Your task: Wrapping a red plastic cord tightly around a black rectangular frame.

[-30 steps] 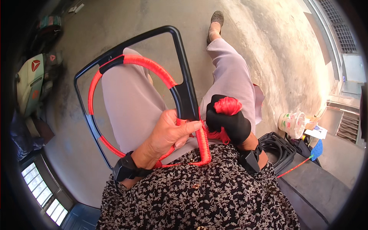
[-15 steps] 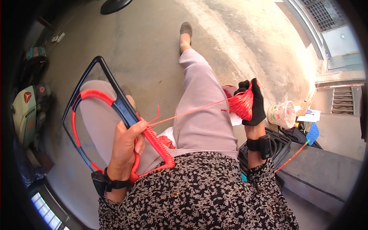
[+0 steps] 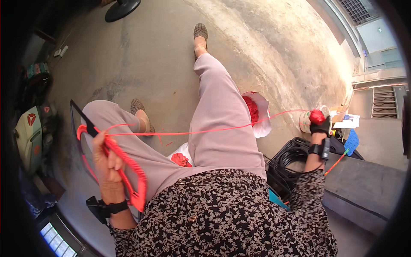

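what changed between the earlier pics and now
The right hand has swung outward to the right, away from the left hand, carrying the red cord bundle; the red strand between them is drawn out longer. The left hand and red-wrapped frame have shifted left, the frame turned more edge-on. Nothing was let go. The stack of black frames stays at the right.

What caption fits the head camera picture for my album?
A red string stretches from the black-and-red frame in the left hand to the red bundle in the gloved right hand.
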A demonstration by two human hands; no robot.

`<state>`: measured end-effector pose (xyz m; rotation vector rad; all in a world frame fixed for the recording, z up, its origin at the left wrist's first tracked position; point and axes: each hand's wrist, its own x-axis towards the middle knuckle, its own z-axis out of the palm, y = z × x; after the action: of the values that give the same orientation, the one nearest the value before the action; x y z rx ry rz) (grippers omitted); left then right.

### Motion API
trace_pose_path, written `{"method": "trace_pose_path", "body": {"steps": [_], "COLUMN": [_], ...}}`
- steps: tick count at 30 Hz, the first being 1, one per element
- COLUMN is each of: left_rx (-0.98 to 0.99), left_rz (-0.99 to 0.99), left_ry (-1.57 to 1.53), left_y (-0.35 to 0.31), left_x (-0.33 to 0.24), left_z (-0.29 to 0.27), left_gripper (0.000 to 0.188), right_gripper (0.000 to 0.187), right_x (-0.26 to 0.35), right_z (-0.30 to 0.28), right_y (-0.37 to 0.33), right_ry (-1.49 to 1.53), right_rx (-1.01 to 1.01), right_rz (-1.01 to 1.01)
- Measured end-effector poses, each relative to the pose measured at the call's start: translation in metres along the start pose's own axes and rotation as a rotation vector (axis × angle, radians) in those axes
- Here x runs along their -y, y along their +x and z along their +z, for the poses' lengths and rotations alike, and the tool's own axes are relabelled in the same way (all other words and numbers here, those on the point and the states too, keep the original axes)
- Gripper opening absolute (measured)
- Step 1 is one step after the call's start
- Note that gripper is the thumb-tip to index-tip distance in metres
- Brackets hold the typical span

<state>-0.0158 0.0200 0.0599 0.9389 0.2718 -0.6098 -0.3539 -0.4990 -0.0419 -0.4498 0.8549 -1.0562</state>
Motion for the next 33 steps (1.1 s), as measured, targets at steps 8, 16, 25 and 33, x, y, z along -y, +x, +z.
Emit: {"method": "trace_pose_path", "body": {"steps": [8, 16, 25, 33], "left_rx": [0.08, 0.204, 0.255, 0.433], "left_rz": [-0.197, -0.132, -0.125, -0.24], "left_ry": [0.481, 0.388, 0.127, 0.57], "left_y": [-0.006, -0.01, -0.017, -0.016], "left_x": [0.053, 0.062, 0.066, 0.073], "left_z": [0.054, 0.033, 0.036, 0.032], "left_gripper": [0.022, 0.031, 0.048, 0.065], "right_gripper": [0.025, 0.033, 0.026, 0.034], "right_x": [-0.025, -0.142, -0.182, -0.213], "right_z": [0.066, 0.23, 0.216, 0.194], "right_y": [-0.002, -0.179, -0.22, -0.184], "right_ry": [-0.265, -1.4, -1.218, -0.969], "right_rx": [0.262, 0.827, 1.413, 1.357], "right_rz": [0.068, -1.386, -0.723, 0.837]}}
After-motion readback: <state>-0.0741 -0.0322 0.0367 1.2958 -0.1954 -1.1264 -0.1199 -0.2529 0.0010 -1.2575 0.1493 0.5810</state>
